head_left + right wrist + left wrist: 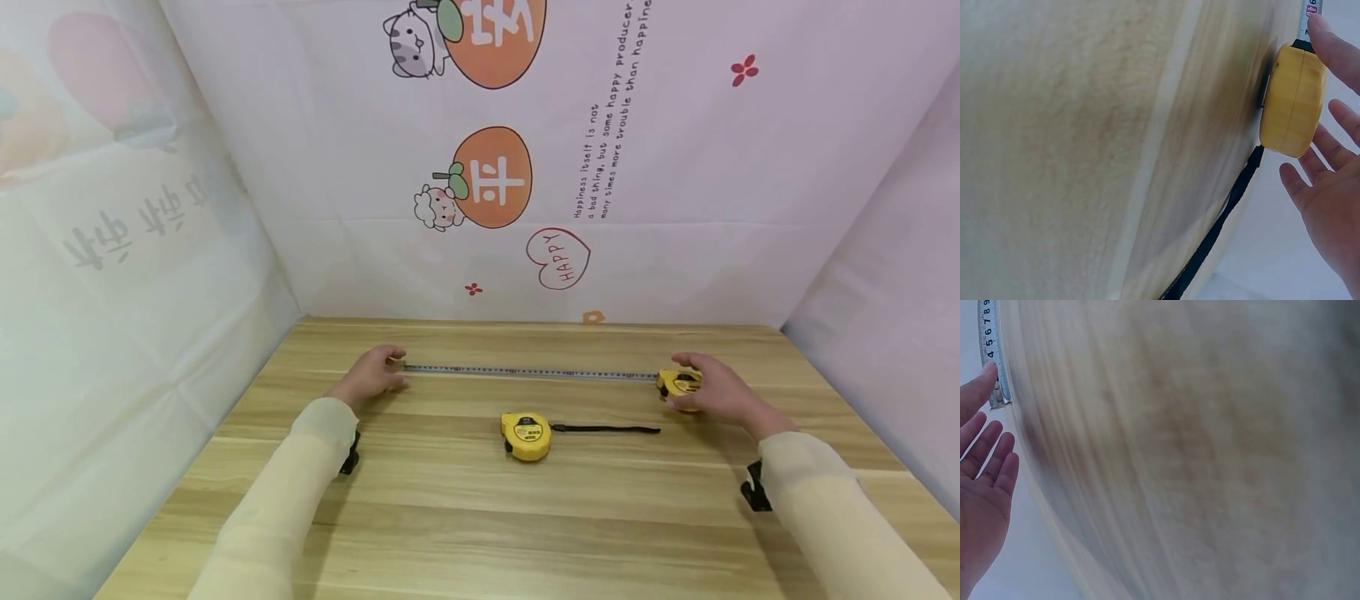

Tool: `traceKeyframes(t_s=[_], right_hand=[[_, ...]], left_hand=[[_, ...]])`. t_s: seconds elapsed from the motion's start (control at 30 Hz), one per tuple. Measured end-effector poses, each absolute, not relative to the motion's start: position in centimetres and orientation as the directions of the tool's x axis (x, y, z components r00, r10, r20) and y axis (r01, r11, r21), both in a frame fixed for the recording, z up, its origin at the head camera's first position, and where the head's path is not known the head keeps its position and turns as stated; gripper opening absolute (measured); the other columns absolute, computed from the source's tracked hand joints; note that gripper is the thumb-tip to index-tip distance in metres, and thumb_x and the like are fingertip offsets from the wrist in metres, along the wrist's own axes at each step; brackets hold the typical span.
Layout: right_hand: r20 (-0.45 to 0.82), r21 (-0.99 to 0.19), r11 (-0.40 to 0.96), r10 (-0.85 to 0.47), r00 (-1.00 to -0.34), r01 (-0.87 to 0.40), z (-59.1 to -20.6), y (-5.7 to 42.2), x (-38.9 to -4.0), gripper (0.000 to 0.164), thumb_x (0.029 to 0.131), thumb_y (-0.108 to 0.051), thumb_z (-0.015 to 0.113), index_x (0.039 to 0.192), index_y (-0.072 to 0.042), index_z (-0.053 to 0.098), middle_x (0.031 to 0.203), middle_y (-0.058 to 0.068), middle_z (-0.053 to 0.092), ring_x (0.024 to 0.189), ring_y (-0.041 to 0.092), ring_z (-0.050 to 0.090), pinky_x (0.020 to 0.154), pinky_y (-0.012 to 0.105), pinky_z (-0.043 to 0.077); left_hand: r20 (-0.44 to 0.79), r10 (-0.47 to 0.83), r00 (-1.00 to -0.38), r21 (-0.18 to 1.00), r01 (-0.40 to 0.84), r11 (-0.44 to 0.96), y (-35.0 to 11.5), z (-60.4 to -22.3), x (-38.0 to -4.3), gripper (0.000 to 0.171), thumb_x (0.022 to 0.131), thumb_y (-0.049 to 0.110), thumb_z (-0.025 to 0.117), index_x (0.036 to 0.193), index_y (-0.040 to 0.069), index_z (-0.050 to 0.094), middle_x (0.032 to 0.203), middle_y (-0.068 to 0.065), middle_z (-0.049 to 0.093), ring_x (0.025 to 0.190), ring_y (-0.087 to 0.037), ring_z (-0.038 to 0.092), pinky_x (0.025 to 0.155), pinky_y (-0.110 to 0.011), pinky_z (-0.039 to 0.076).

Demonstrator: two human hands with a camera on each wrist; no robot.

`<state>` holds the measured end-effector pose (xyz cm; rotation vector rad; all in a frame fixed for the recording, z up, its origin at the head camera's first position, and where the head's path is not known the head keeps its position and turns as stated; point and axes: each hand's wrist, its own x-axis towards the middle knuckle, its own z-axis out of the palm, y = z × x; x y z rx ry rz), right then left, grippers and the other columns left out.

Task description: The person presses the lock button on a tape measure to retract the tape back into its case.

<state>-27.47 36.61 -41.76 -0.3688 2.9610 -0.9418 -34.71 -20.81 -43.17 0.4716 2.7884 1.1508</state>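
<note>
A yellow tape measure [670, 388] lies at the back right of the table, its blade [525, 372] drawn out straight to the left. My right hand [720, 392] is around this case with fingers spread and loosely bent. In the right wrist view, the thumb overlaps the blade's mouth and the fingertips are close by the yellow case [1291, 100]. At the blade's far left end, my left hand [372, 372] has its fingers apart and relaxed. In the left wrist view, the thumb tip overlaps the blade [991, 350] just above its metal end hook [999, 394].
A second yellow tape measure [528, 437] lies mid-table in front of the blade, its black strap [607, 429] stretching right. The wooden table [420, 525] meets white printed cloth [360, 250] at its back and sides. A black strap [1210, 234] trails from the case near my right hand.
</note>
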Motion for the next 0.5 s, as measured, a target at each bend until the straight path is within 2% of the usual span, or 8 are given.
traceKeyframes(t_s=[0.27, 0.5], right_hand=[[0.061, -0.567, 0.794, -0.228, -0.972, -0.222, -42.09, 36.71, -27.63, 0.089, 0.075, -0.024, 0.086, 0.141, 0.013, 0.036, 0.14, 0.035, 0.037, 0.126, 0.053, 0.033, 0.099, 0.066, 0.029], [0.083, -0.533, 0.806, -0.251, -0.964, -0.256, -42.25, 36.64, -27.58, 0.084, 0.075, -0.02, 0.085, 0.138, 0.013, 0.04, 0.137, 0.036, 0.04, 0.123, 0.053, 0.038, 0.098, 0.066, 0.031]], left_hand=[[0.048, 0.327, -0.944, 0.657, 0.277, 0.701, -20.24, -43.38, -35.14, 0.049, 0.092, 0.007, 0.067, 0.134, -0.009, 0.048, 0.132, -0.024, 0.052, 0.119, -0.037, 0.05, 0.101, -0.048, 0.04], [0.059, 0.325, -0.944, 0.616, 0.29, 0.732, -20.04, -43.48, -35.39, 0.042, 0.093, 0.007, 0.066, 0.13, -0.01, 0.052, 0.127, -0.024, 0.056, 0.117, -0.037, 0.052, 0.1, -0.047, 0.042]])
